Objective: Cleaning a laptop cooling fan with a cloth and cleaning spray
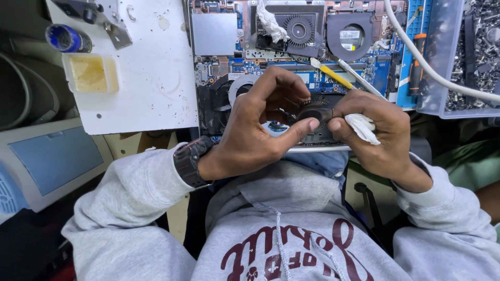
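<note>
Two hands meet over the near edge of the opened laptop point(291, 62), both closed on one small black fan point(312, 113). The left hand point(260, 130) pinches the fan's rim with thumb and curled fingers point(304, 126), holding it just above the laptop's near edge. The right hand point(377, 132) grips the fan's other side and has a folded white cloth point(362, 127) tucked under its fingers, pressed against the fan.

The fan is out of the machine and in the middle of a wipe, by the look of it; it is not yet seated back. Inside the laptop, two other fans point(299, 28) sit at the far edge, one with a white rag point(271, 23) beside it. A yellow-handled brush point(330, 75) lies across the board. On the white sheet at the worktop's left stands a small tub point(91, 73) of yellowish stuff, and a tray of screws point(479, 52) sits at the right.
</note>
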